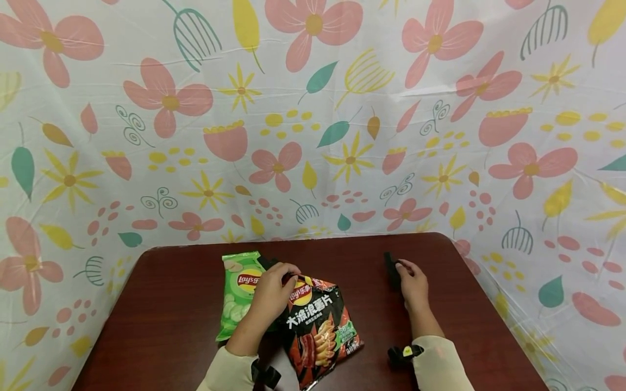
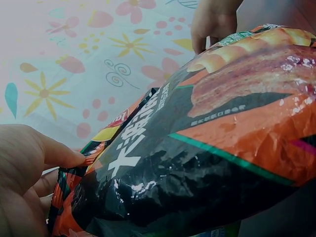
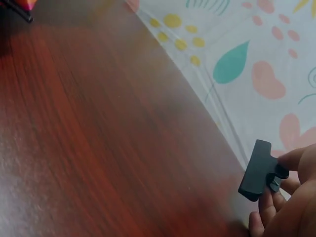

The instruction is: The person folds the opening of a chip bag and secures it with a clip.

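My left hand (image 1: 270, 290) pinches the top edge of a black and orange chip bag (image 1: 320, 326) between thumb and fingers. In the left wrist view that bag (image 2: 197, 163) fills much of the picture, its corner under the thumb. A green chip bag (image 1: 237, 304) lies on the table behind and left of my left hand, partly covered by it. A dark clip, partly hidden, shows at the green bag's top corner. Off to the right, my right hand (image 1: 414, 285) holds a black bag clip (image 3: 256, 170) by its handles, apart from both bags.
Both bags are on a dark red-brown wooden table (image 1: 195, 277). A floral cloth (image 1: 313, 136) hangs behind the table and along its sides. Something white (image 1: 283, 369) lies partly hidden beside the black bag, near my left wrist.
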Demonstrator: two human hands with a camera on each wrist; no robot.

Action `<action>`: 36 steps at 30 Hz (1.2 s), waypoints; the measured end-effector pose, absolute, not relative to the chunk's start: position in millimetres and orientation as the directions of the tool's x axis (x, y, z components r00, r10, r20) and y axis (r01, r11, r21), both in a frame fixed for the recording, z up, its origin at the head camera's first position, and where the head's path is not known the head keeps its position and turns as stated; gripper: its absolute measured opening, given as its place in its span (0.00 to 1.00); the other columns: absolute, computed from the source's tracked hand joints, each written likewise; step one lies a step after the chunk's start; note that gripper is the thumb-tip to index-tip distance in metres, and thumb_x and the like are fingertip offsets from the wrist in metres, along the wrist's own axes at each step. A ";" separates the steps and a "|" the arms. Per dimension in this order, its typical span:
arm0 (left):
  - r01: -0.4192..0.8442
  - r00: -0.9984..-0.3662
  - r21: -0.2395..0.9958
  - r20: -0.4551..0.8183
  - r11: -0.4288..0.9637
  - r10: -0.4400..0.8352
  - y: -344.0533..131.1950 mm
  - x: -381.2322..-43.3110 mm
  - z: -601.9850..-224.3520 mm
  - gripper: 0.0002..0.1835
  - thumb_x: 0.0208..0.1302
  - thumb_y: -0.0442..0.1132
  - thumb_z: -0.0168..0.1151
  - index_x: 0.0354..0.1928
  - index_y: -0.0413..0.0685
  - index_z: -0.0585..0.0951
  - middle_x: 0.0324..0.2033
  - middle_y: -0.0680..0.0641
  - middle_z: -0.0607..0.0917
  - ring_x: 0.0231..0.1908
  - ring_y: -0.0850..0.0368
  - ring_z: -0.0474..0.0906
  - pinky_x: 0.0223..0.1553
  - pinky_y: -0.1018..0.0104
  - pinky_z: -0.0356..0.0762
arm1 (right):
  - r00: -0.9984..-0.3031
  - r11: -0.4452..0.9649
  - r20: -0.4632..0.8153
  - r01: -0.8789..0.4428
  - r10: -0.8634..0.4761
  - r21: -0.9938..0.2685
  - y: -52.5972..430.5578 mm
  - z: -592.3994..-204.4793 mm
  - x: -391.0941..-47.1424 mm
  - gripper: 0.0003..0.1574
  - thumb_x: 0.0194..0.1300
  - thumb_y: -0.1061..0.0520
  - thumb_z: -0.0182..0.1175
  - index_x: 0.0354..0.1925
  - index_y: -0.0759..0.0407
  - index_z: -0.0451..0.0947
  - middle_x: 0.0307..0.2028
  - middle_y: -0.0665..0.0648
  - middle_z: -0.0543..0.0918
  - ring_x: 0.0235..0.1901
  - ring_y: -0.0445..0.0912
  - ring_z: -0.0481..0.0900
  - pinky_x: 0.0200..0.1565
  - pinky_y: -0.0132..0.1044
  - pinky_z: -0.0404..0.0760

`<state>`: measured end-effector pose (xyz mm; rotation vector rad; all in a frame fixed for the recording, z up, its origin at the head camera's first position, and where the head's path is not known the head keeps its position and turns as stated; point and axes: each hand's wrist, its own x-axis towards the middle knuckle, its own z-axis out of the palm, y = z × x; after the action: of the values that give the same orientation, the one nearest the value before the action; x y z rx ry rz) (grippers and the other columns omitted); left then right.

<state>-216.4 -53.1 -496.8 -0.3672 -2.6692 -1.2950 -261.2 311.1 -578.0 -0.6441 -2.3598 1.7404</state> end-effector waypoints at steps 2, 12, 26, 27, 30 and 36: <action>0.279 -0.960 0.754 0.236 0.595 0.151 -52.9 -216.2 -496.6 0.06 0.71 0.36 0.62 0.45 0.51 0.85 0.45 0.49 0.85 0.14 0.65 0.65 0.21 0.70 0.69 | -0.904 0.238 -0.136 0.248 0.406 -0.939 309.2 -577.0 -260.6 0.32 0.78 0.41 0.52 0.71 0.55 0.70 0.58 0.59 0.73 0.55 0.51 0.71 0.49 0.34 0.71; 0.263 -0.964 0.757 0.227 0.598 0.136 -53.5 -215.0 -495.5 0.05 0.71 0.38 0.63 0.44 0.55 0.85 0.45 0.51 0.85 0.16 0.65 0.66 0.23 0.70 0.69 | -0.916 0.203 -0.155 0.243 0.371 -0.948 302.4 -574.6 -259.1 0.37 0.73 0.35 0.56 0.71 0.50 0.70 0.61 0.59 0.73 0.56 0.49 0.71 0.53 0.37 0.71; 0.269 -0.962 0.746 0.231 0.609 0.141 -53.1 -214.2 -494.0 0.05 0.71 0.39 0.63 0.44 0.54 0.85 0.45 0.50 0.85 0.17 0.64 0.66 0.25 0.70 0.69 | -0.911 0.170 -0.181 0.258 0.370 -0.951 292.8 -563.6 -254.6 0.36 0.70 0.36 0.60 0.65 0.56 0.73 0.54 0.52 0.78 0.41 0.35 0.77 0.42 0.25 0.77; 0.274 -0.961 0.745 0.236 0.608 0.143 -53.1 -214.0 -493.7 0.05 0.71 0.38 0.63 0.45 0.53 0.85 0.45 0.50 0.85 0.17 0.64 0.66 0.25 0.70 0.69 | -0.913 0.171 -0.175 0.251 0.368 -0.953 292.2 -563.1 -254.1 0.36 0.70 0.36 0.60 0.65 0.57 0.73 0.52 0.51 0.79 0.41 0.36 0.77 0.41 0.26 0.77; 0.278 -0.960 0.746 0.240 0.605 0.146 -52.9 -213.7 -492.8 0.05 0.71 0.38 0.63 0.45 0.51 0.85 0.44 0.49 0.85 0.17 0.64 0.65 0.24 0.69 0.69 | -0.919 0.169 -0.164 0.236 0.358 -0.957 290.6 -562.3 -253.0 0.35 0.70 0.35 0.61 0.64 0.55 0.74 0.51 0.50 0.78 0.41 0.37 0.77 0.41 0.27 0.78; 0.272 -0.962 0.753 0.233 0.599 0.145 -52.6 -213.9 -492.5 0.05 0.71 0.38 0.63 0.45 0.52 0.85 0.46 0.49 0.85 0.15 0.64 0.64 0.21 0.70 0.68 | -0.938 0.200 -0.141 0.212 0.317 -0.957 290.3 -562.6 -252.2 0.37 0.68 0.32 0.60 0.64 0.53 0.73 0.58 0.55 0.74 0.47 0.41 0.75 0.44 0.28 0.76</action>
<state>-213.9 -52.6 -492.5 -0.3519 -2.6752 -1.2980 -252.2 290.3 -562.6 -0.5227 -2.3644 1.8622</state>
